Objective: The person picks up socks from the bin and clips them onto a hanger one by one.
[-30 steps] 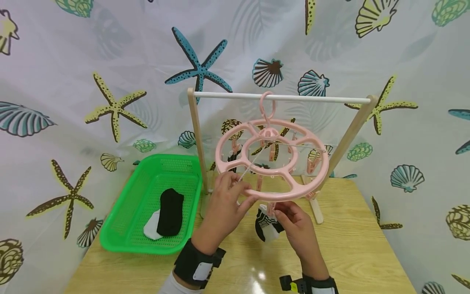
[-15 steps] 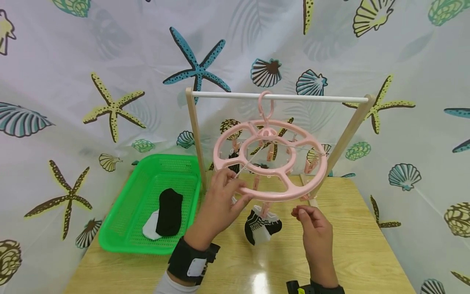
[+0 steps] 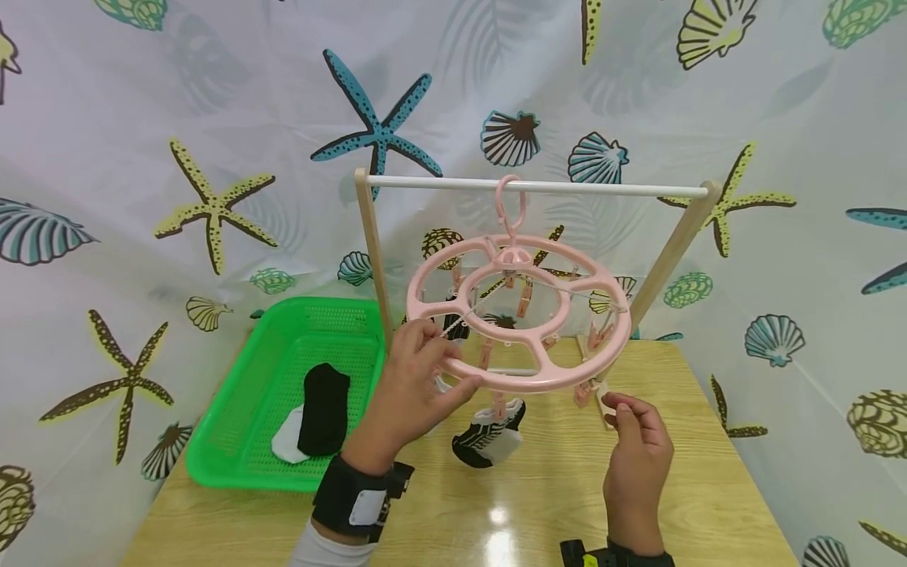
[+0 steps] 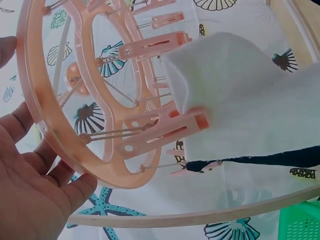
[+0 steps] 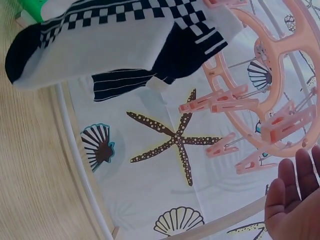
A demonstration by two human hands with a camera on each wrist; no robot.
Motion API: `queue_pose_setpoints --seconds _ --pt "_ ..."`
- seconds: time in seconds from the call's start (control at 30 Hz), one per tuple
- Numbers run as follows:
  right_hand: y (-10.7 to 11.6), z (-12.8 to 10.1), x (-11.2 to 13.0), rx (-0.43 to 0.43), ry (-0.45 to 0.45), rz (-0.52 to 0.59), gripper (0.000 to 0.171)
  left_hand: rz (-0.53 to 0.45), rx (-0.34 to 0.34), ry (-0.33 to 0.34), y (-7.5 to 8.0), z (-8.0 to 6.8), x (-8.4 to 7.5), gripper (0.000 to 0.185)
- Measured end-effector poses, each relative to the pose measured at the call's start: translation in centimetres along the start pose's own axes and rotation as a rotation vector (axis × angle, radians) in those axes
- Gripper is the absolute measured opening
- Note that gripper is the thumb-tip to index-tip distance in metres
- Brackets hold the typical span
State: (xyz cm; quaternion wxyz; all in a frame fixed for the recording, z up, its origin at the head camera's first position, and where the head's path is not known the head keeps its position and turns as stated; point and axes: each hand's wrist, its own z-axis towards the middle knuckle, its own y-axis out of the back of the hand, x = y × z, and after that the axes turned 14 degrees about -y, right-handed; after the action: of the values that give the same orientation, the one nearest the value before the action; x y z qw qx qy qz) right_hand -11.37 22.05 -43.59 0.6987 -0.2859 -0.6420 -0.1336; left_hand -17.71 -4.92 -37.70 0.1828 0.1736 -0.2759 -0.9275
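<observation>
Now the right hand (image 3: 638, 453) has let go of the sock (image 3: 489, 437) and moved to the right, its fingers loosely curled on nothing. Left hand (image 3: 411, 386) fingers grip the pink ring (image 3: 517, 315) at its near left rim. That sock hangs clipped under the ring, above the table's (image 3: 701, 488) middle

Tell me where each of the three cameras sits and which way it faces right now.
Head: above the table, facing forward and down at the pink peg hanger; left hand and right hand show.
Left wrist: below the hanger's rim, facing up; palm and fingers show.
Right wrist: low, facing up at the checkered sock; fingertips show.
Shared: all three see the hanger.
</observation>
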Motion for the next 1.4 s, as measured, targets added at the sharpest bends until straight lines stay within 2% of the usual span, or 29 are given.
queue_pose_setpoints --seconds 0.23,0.37,0.5,0.63,0.9,1.07,1.2,1.4 --pt "-0.2 0.2 0.1 0.092 -0.024 -0.064 0.027 -0.041 0.008 0.008 0.5 0.1 0.6 0.031" --pt "-0.3 0.7 0.6 0.194 -0.052 -0.167 0.031 -0.037 0.047 0.016 0.7 0.4 1.0 0.031" --pt "-0.6 1.4 1.0 0.333 -0.006 -0.271 0.038 -0.047 0.086 0.023 0.9 0.5 1.2 0.03" --pt "-0.8 1.6 1.2 0.41 0.025 -0.326 0.038 -0.067 0.12 0.027 1.2 0.6 1.4 0.028" --pt "-0.9 1.9 0.9 0.466 0.055 -0.34 0.029 -0.103 0.154 0.018 1.9 0.7 2.0 0.026" --pt "-0.7 1.9 0.7 0.414 0.053 -0.397 0.027 -0.108 0.178 0.017 2.1 0.8 2.2 0.025" --pt "-0.5 1.9 0.7 0.392 0.04 -0.393 0.03 -0.106 0.199 0.002 2.1 0.7 2.5 0.026" --pt "-0.5 1.9 0.9 0.462 0.016 -0.351 0.038 -0.103 0.221 -0.003 2.3 0.8 2.9 0.029"
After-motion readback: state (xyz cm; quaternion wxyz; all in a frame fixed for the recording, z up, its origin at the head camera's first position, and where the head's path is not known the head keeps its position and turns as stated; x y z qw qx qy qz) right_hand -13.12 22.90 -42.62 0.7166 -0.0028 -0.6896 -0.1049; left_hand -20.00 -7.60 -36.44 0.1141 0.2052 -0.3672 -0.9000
